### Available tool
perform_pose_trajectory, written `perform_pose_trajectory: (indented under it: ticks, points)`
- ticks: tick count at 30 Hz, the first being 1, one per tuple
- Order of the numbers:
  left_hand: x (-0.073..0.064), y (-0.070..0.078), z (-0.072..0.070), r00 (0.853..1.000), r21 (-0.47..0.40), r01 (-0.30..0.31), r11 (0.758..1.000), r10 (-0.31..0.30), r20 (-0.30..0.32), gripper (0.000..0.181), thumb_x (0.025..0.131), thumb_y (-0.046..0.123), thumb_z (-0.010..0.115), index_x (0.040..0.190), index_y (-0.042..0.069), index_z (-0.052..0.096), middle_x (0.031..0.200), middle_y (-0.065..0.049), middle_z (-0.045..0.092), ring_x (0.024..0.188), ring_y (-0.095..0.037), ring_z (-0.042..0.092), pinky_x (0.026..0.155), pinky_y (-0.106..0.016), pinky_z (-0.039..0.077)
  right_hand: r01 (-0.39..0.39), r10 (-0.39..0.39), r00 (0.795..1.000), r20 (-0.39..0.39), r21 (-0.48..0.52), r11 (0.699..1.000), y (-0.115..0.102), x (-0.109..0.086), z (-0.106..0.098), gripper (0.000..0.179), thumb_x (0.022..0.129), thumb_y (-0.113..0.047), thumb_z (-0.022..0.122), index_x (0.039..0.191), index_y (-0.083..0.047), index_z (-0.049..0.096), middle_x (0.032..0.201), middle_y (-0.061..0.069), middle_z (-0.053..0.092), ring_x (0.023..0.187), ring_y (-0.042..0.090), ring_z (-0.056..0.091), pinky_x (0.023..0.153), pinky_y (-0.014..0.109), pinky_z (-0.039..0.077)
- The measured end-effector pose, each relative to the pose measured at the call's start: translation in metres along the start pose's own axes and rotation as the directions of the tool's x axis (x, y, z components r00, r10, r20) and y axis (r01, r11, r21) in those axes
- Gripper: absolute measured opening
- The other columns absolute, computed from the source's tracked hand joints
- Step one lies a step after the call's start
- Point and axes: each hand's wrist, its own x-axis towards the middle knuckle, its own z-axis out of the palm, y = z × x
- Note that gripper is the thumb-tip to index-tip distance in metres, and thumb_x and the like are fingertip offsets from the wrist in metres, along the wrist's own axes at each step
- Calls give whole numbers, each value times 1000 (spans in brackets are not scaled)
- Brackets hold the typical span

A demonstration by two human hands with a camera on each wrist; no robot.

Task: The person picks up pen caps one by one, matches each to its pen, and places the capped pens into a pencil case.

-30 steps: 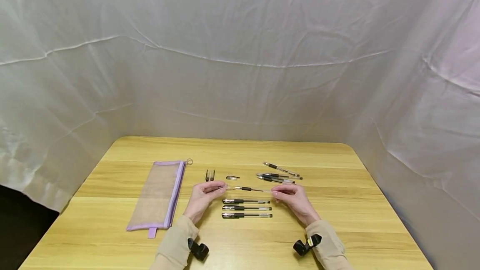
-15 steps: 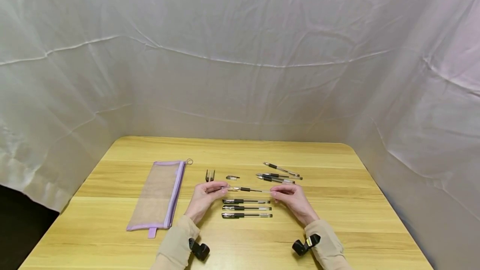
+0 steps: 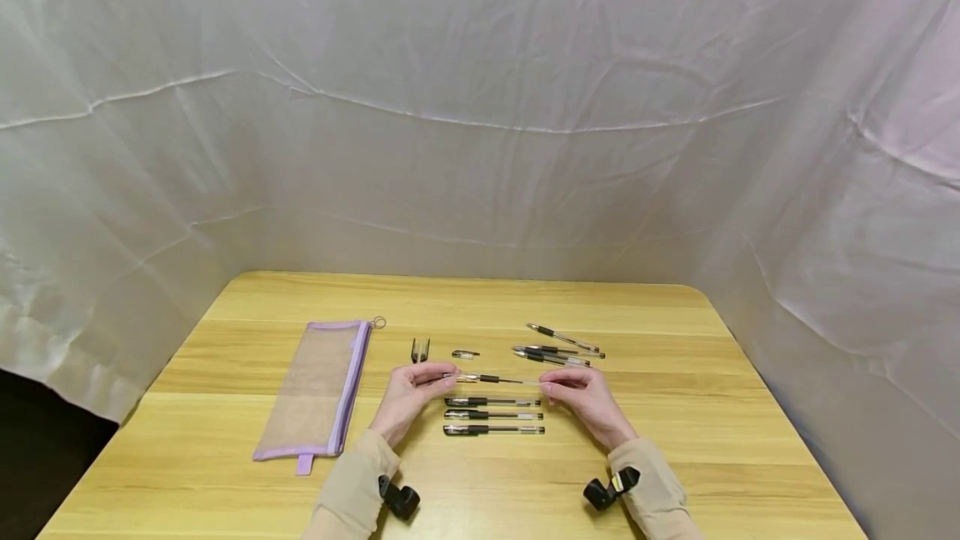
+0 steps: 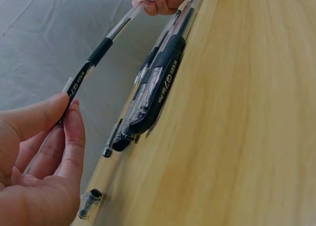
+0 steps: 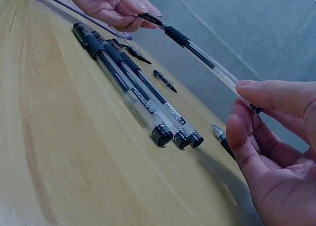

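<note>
Because a two-ended hold likely keeps the pen (image 3: 489,378) straight | left hand (image 3: 408,398): fingers pinched closed on cap (image 4: 75,85) | right hand (image 3: 588,402): fingers pinching tail (image 5: 256,109)

A pale wood-grain table (image 3: 720,482) on my feed, rounded at its far corners.
Left of the left hand (image 3: 411,397) I see a mesh pouch (image 3: 311,390) lying flat with lilac edging, its ring (image 3: 378,323) at the far end. Between that hand and the right hand (image 3: 588,402), a little to the near side, I count three capped pens (image 3: 492,416), parallel, capped ends leftward. Just beyond the left hand lie small dark-and-clear pieces (image 3: 421,350), too small for me to make out; a single cap (image 3: 465,354) rests to their right, beyond the gap between the hands. Beyond the right hand I have a loose group of pens (image 3: 551,357), tips leftward, one angled apart.
</note>
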Motion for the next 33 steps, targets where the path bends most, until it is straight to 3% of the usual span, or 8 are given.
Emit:
perform_pose_trajectory:
  ticks: [12,22,28,33]
  points:
    - [0,-1,1,1000,7,1,1000,-1,31,37,88,2,73,122,-11,64,118,-23,72,98,-14,71,89,-21,57,16,-17,999,29,2,1000,-2,0,5,37,90,-1,71,114,24,59,96,-3,75,80,8,67,72,22,59]
    - [0,-3,3,999,37,-11,999,9,48,36,89,3,73,121,-10,65,117,-24,72,96,-15,71,87,-22,57,86,-90,995,45,75,993,3,0,6,21,92,4,67,110,12,70,95,-2,76,79,8,68,71,23,60]
    - [-1,-1,2,999,53,-8,999,6,40,34,88,3,74,119,-9,66,113,-23,73,91,-14,72,85,-22,58,106,-106,994,0,62,992,6,1,9,19,91,3,68,107,12,70,90,-1,76,74,9,68,67,22,59]
    - [-1,-1,1,1000,56,1,998,-2,31,33,88,2,73,118,-10,67,112,-24,74,88,-14,72,84,-22,58,75,-73,996,-54,36,997,4,2,14,29,90,-2,72,109,20,65,88,2,76,72,9,67,65,22,58]
